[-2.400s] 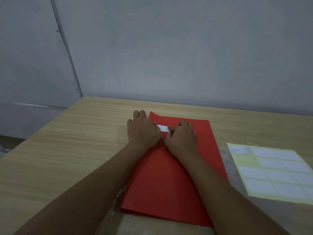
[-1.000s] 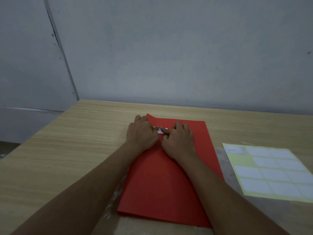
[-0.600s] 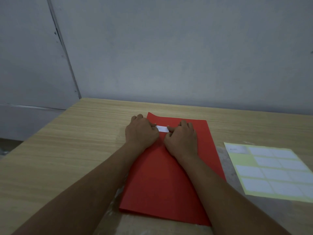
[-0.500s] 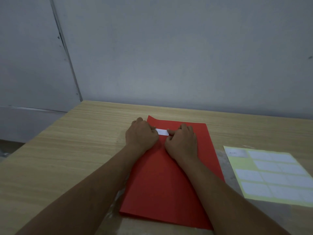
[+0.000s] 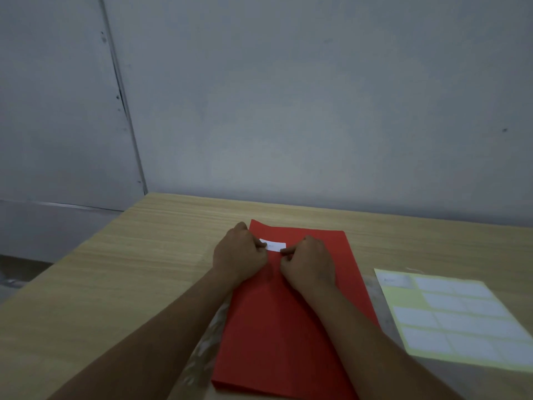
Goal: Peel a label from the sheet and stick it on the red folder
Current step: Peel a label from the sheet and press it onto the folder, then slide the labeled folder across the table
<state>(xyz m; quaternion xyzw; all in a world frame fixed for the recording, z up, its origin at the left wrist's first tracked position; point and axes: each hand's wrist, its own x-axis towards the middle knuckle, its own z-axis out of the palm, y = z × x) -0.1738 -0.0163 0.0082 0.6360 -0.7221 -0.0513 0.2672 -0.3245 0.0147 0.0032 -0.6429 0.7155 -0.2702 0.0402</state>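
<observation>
While the left hand [image 5: 240, 254] and right hand [image 5: 308, 262], fingers curled, press the label [image 5: 273, 245] onto the red folder [image 5: 288, 327], firm outward strokes should prevent bubbles.

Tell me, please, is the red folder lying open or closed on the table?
Closed: the red folder lies flat as one slab, with the white label on its cover between the left hand and right hand.

Both hands curled, knuckles up: left hand [image 5: 240, 255], right hand [image 5: 308, 262].
</observation>
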